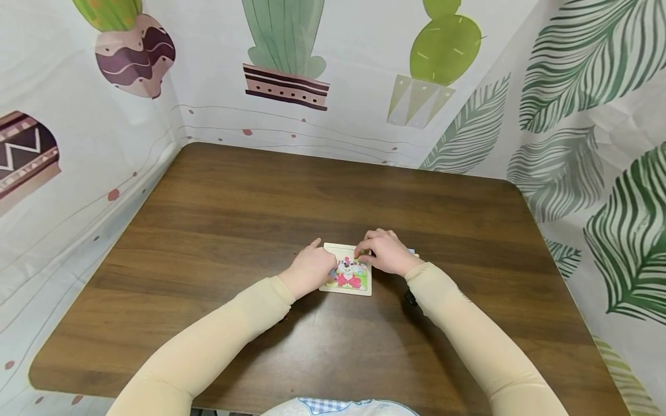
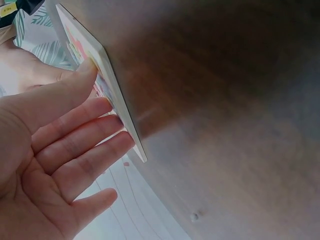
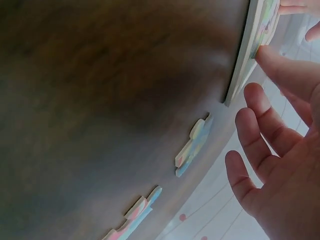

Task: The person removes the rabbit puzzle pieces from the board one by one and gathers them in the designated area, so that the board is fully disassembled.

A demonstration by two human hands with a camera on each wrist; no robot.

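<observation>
A small square jigsaw puzzle (image 1: 350, 281) with a pale frame and a cartoon animal picture lies on the table between both hands. My left hand (image 1: 311, 269) rests at its left side. In the left wrist view the thumb (image 2: 86, 71) presses on the picture and the other visible fingers lie fairly straight against the board's edge. At the upper right of the puzzle, my right hand (image 1: 387, 254) pinches a small greenish puzzle piece (image 1: 363, 252) with thumb and index finger, partly hidden. Its other fingers (image 3: 252, 132) are loosely bent.
Beside the right hand, loose puzzle pieces lie on the brown wooden table (image 1: 250, 190): one piece (image 3: 192, 146) near the board and another piece (image 3: 132, 218) farther off. A cloth (image 1: 359, 127) printed with cacti and leaves hangs around the table's far and side edges.
</observation>
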